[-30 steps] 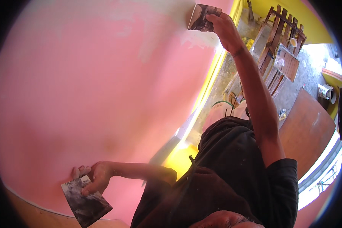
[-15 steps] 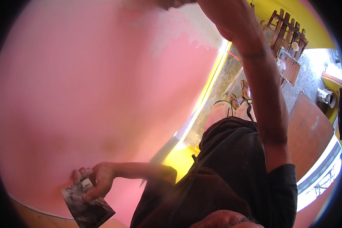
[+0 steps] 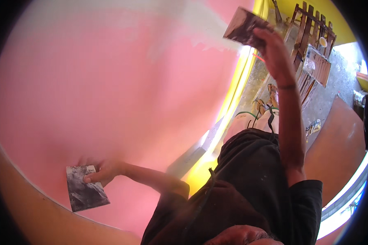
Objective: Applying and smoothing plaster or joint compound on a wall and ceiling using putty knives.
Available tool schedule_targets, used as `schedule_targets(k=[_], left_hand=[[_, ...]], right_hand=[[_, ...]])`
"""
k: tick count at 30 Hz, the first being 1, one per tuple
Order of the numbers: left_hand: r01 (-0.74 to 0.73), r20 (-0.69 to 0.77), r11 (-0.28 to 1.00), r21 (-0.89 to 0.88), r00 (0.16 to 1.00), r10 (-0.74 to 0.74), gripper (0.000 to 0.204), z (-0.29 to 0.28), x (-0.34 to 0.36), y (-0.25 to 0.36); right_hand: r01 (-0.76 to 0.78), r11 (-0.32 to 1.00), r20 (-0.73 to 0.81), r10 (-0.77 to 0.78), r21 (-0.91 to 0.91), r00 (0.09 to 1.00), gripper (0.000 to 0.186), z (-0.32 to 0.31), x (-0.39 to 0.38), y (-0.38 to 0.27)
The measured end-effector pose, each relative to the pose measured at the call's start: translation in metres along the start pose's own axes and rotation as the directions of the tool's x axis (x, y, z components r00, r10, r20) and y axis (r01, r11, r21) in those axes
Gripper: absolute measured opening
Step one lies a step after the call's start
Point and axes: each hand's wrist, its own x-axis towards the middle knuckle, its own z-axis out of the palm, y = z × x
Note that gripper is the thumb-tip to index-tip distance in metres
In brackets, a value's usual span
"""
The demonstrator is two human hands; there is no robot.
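A pink wall (image 3: 122,94) fills the left and middle of the view, with a pale, ragged-edged smear of filler (image 3: 167,36) across its top. At the lower left, my left hand (image 3: 103,173) is closed on a flat rectangular putty spreader (image 3: 85,195), its thumb on the grey-smeared face. My right arm reaches to the upper right, where my right hand (image 3: 272,49) grips a second flat rectangular putty spreader (image 3: 243,26) smeared with dark and pale streaks. That spreader appears in front of the wall's right edge; whether it touches the wall, I cannot tell.
A yellow strip (image 3: 233,92) runs along the wall's right edge. On the concrete floor (image 3: 341,75) are a slatted wooden piece (image 3: 310,26), a piece of cardboard (image 3: 317,67) and a large brown board (image 3: 339,143). An orange-brown surface (image 3: 32,204) borders the wall at lower left.
My right hand has come from the top edge rightward and down, bringing its spreader into view. The left spreader has turned more upright and shifted slightly up, and more of the orange-brown surface shows.
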Motion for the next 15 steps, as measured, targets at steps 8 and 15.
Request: schedule_targets(k=[8,15], left_hand=[[0.048,0.075,0.996,0.071,0.996,-0.053,0.048,0.013,-0.004,0.011],[-0.057,0.082,0.997,0.051,0.995,0.052,0.050,0.014,-0.004,0.007]], right_hand=[[-0.065,0.974,-0.097,0.045,-0.218,0.994,0.028,0.021,0.024,0.046],[-0.015,0.929,-0.106,-0.026,-0.369,0.994,0.028,0.021,0.067,0.058]])
